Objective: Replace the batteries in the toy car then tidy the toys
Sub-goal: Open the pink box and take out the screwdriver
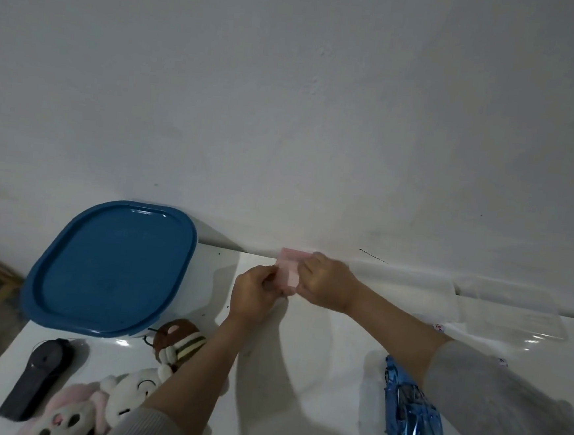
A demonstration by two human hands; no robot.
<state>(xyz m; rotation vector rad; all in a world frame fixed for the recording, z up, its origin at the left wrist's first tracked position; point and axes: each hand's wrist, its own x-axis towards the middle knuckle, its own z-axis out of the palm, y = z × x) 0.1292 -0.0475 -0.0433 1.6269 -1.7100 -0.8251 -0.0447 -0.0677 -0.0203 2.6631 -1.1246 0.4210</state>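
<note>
Nearest me, the blue toy car [412, 419] is sitting on the white table [301, 373], probably parked there until batteries are ready. The plush toys [120, 396] and black remote [37, 378] are waiting by the blue-lidded bin [110, 265]. Further back, I'm pinching a small pink box [288, 272] with both left hand [255, 292] and right hand [327, 282], I'm guessing to open it for batteries.

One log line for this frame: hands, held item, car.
hands: left hand and right hand both hold pink box | car: blue toy car on table, untouched
</note>
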